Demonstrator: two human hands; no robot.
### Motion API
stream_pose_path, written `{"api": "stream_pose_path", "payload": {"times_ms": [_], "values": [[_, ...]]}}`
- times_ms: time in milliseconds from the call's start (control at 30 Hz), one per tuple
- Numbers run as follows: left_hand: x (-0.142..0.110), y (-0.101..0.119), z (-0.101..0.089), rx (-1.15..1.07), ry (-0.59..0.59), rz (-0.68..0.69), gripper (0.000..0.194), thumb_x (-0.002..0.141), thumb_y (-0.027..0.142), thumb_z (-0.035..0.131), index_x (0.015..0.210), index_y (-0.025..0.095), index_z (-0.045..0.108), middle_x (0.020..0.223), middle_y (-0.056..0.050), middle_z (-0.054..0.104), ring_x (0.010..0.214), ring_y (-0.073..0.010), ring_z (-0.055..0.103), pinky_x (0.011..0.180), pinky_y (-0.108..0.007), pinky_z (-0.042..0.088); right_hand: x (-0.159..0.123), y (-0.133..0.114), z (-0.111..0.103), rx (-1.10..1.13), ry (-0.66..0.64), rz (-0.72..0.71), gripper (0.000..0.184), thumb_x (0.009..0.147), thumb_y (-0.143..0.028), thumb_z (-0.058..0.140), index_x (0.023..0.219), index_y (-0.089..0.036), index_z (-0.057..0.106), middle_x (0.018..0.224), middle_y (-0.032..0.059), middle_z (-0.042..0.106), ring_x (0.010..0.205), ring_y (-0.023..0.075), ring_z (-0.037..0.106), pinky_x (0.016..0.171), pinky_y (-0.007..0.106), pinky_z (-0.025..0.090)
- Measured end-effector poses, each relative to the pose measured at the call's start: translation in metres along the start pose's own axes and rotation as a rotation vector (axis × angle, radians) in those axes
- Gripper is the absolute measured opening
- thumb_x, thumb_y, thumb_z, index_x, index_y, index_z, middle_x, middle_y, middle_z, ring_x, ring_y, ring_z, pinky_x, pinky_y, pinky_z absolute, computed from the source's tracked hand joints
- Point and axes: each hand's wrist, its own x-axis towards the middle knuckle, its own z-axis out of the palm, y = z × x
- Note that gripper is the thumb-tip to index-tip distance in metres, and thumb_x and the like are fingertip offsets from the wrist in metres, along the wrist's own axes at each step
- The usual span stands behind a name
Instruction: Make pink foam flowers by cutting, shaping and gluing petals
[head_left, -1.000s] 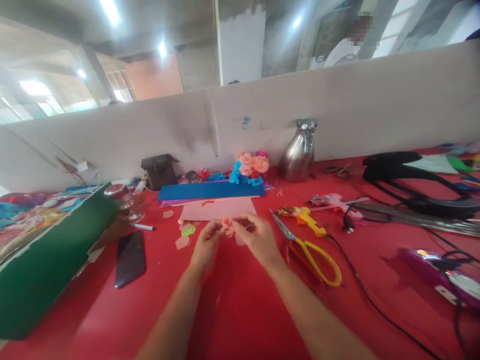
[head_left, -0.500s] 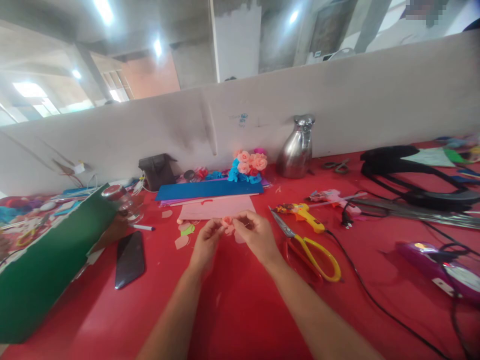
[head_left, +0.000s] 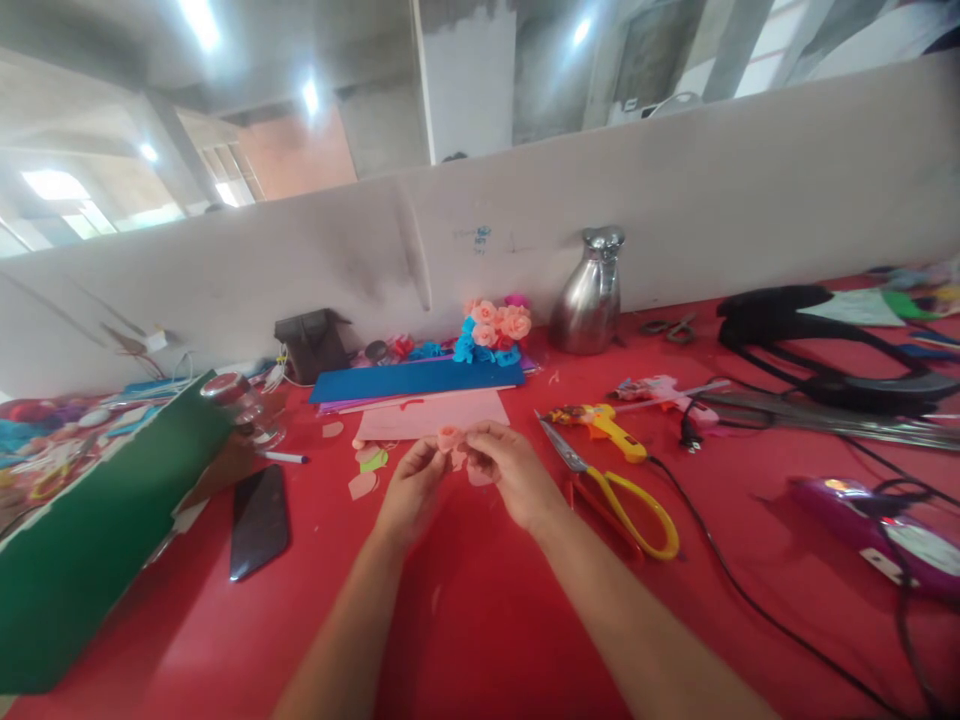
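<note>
Both of my hands meet over the red table (head_left: pixel 480 620), pinching a small pink paper rose (head_left: pixel 449 437) between their fingertips. My left hand (head_left: pixel 409 493) holds it from the left, fingers curled. My right hand (head_left: pixel 510 474) grips it from the right, fingers closed round it. Loose pink petals (head_left: pixel 363 485) and a green scrap (head_left: pixel 376 461) lie just left of my hands. A pink sheet (head_left: pixel 435 415) and a blue sheet (head_left: pixel 416 380) lie right behind them.
Yellow-handled scissors (head_left: pixel 622 495) and a yellow glue gun (head_left: pixel 604 425) lie right of my hands. A phone (head_left: pixel 259 520) and green box (head_left: pixel 97 540) sit left. Finished paper flowers (head_left: pixel 495 330), a steel jug (head_left: pixel 592 295), cables and a purple tool (head_left: pixel 877 525) are further off.
My hands stay together on the little rose, which has turned slightly between my fingers. The view has tilted a bit downward; the person behind the partition is out of view.
</note>
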Motion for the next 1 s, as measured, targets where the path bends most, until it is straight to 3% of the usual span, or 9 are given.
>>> {"api": "stream_pose_path", "payload": {"times_ms": [167,367,567,733,1000], "values": [[0.0009,-0.0004,-0.0015,-0.038,0.003,-0.016,0.013,0.073,0.025,0.068,0.083,0.019,0.063,0.083,-0.001,0.06,0.077,-0.0108,0.052,0.078,-0.025,0.039,-0.0008,0.0015,0.0016,-0.005,0.014,0.048,0.013,0.071,-0.03,0.059,0.068,-0.018,0.062,0.061,-0.0019,0.06,0.052,0.0079,0.045,0.047,0.021,0.028],[-0.0004,-0.0029,-0.0025,0.038,0.027,0.004,0.014,0.072,0.026,0.068,0.083,0.019,0.064,0.082,0.0,0.058,0.074,-0.0099,0.049,0.075,-0.022,0.038,-0.0017,-0.0013,0.0056,-0.092,0.11,-0.057,0.016,0.069,-0.032,0.064,0.077,-0.02,0.06,0.065,-0.0016,0.062,0.056,0.0097,0.051,0.048,0.02,0.033],[-0.0005,-0.0045,-0.0023,0.142,0.047,0.002,0.015,0.072,0.028,0.069,0.083,0.019,0.064,0.081,-0.001,0.058,0.076,-0.0114,0.048,0.076,-0.023,0.037,-0.0012,-0.0006,0.0041,-0.205,0.103,-0.129,0.019,0.072,-0.034,0.06,0.08,-0.018,0.066,0.068,0.0025,0.064,0.062,0.0137,0.056,0.048,0.022,0.037],[-0.002,-0.0018,-0.0001,0.198,0.017,-0.012,0.014,0.074,0.029,0.067,0.082,0.018,0.063,0.082,-0.001,0.059,0.079,-0.0125,0.05,0.078,-0.024,0.037,-0.0011,-0.0041,0.0031,-0.2,0.093,-0.06,0.016,0.071,-0.031,0.059,0.074,-0.018,0.068,0.06,0.0,0.062,0.052,0.0102,0.049,0.047,0.022,0.033],[-0.002,0.001,-0.0033,0.219,0.055,-0.008,0.015,0.072,0.029,0.068,0.081,0.018,0.065,0.081,-0.001,0.06,0.077,-0.0128,0.051,0.076,-0.023,0.037,-0.0011,-0.007,0.0029,-0.174,0.048,-0.053,0.014,0.071,-0.027,0.057,0.069,-0.019,0.069,0.058,-0.0013,0.061,0.053,0.0101,0.048,0.05,0.022,0.034]]}}
